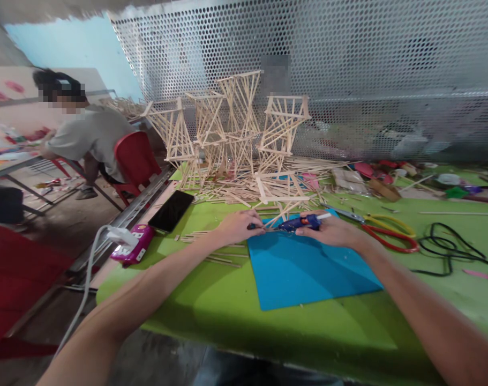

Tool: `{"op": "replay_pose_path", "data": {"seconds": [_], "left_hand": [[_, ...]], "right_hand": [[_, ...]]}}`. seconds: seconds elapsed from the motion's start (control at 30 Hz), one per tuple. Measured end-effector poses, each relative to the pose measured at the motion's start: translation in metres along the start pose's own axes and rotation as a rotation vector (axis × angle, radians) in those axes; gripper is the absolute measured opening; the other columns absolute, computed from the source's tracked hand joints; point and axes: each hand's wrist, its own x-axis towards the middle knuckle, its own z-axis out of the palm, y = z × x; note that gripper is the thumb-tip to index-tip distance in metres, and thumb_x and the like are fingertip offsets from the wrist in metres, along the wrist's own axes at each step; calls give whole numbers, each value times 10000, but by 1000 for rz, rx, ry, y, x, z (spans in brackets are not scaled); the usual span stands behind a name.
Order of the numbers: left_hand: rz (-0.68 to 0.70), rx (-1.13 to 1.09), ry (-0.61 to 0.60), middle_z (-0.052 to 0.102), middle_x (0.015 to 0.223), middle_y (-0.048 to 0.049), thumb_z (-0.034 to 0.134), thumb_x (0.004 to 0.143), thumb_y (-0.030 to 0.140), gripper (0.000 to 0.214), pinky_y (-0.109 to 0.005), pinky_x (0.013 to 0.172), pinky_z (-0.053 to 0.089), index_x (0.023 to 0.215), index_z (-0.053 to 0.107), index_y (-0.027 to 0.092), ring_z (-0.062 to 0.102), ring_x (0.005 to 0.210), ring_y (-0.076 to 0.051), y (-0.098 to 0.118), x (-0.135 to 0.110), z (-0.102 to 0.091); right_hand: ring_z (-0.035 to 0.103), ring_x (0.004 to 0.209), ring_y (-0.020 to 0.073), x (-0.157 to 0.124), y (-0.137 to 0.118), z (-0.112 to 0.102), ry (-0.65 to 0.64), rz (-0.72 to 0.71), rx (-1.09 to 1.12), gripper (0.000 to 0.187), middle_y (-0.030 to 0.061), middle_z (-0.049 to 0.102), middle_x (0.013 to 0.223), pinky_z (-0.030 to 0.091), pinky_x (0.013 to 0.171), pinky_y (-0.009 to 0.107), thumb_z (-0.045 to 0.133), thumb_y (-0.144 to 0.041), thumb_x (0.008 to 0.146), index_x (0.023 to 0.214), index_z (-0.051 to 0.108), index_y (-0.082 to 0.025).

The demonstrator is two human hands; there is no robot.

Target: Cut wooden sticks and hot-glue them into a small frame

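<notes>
My right hand [328, 231] is closed around a dark blue glue gun [294, 223], with a white glue stick [324, 216] showing at its back. The gun's nozzle points left toward my left hand [240, 227], whose fingers are pinched at the ends of thin wooden sticks [272, 221]. A small dark object [252, 226] also shows at those fingers; its kind is unclear. Just beyond both hands is a small open frame of wooden sticks [282, 199]. Under the hands lies a blue mat [308, 276].
Several wooden-stick towers [244, 118] stand at the back among piled sticks [223, 190]. Scissors [388, 230] and a black cord [444, 246] lie right. A phone [171, 210] and pink power socket [136, 244] sit left. A person [93, 131] sits on a red chair [136, 158].
</notes>
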Motion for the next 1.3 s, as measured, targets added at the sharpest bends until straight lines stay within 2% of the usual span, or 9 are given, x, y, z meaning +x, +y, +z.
{"op": "replay_pose_path", "data": {"seconds": [0.13,0.4,0.6,0.7,0.8,0.97,1.1,1.17,1.3], "left_hand": [[0,-7,0,695,1238,-4,579,994,522,319,-299,878,524,1116,790,317,664,1040,-189,0,0,0],[2,-12,-12,699,1236,4,565,1001,522,328,-292,840,522,1120,789,313,667,1023,-185,1,0,-2],[1,-9,-6,701,1233,7,568,998,523,322,-291,827,521,1105,788,313,668,1015,-182,1,0,-1],[1,-12,-6,701,1232,5,568,999,515,319,-285,828,522,1110,787,313,668,1016,-179,1,0,-2],[5,-22,-5,700,1233,5,566,1001,519,320,-279,819,519,1103,786,311,668,1022,-178,1,0,-1],[12,-27,3,700,1216,4,577,996,528,311,-278,813,514,1085,786,315,665,1012,-178,0,0,-1],[21,-33,-14,700,1200,-8,565,1006,517,324,-266,759,507,1086,784,293,667,975,-168,2,0,-3],[15,-39,-25,701,1203,-16,555,1012,512,333,-261,730,503,1104,782,287,670,944,-160,3,0,-4],[15,-27,-10,709,1218,-5,559,1008,509,321,-262,747,512,1104,786,302,672,983,-170,4,-1,-4]], "right_hand": [[735,890,265,0,2,0,-34,21,-9,413,-30,806,968,592,771,379,590,-631,924,1187,770,-369],[735,894,262,1,4,1,-15,-17,-13,397,-32,809,972,592,790,376,597,-617,922,1169,777,-363],[717,810,259,1,-4,-3,-28,51,-50,390,-14,805,901,578,720,370,606,-638,909,1068,802,-341],[720,823,275,-2,-12,-9,-53,94,-93,419,8,801,896,572,734,383,576,-659,921,1019,800,-319],[722,891,298,-12,-12,-22,40,102,-114,427,48,800,963,566,793,390,589,-636,920,996,786,-264],[717,793,303,-33,7,-54,237,309,-68,521,79,786,883,554,693,377,573,-709,891,1009,749,-232],[707,1066,364,-36,24,-71,519,302,-352,525,129,768,1154,549,891,427,556,-691,899,1069,744,-231],[694,1115,379,-35,33,-73,530,313,-461,570,152,741,1246,539,918,446,513,-680,923,1177,722,-214],[663,1194,390,-36,48,-71,470,301,-573,653,177,688,1360,521,950,450,428,-643,968,1398,606,-184]]}}
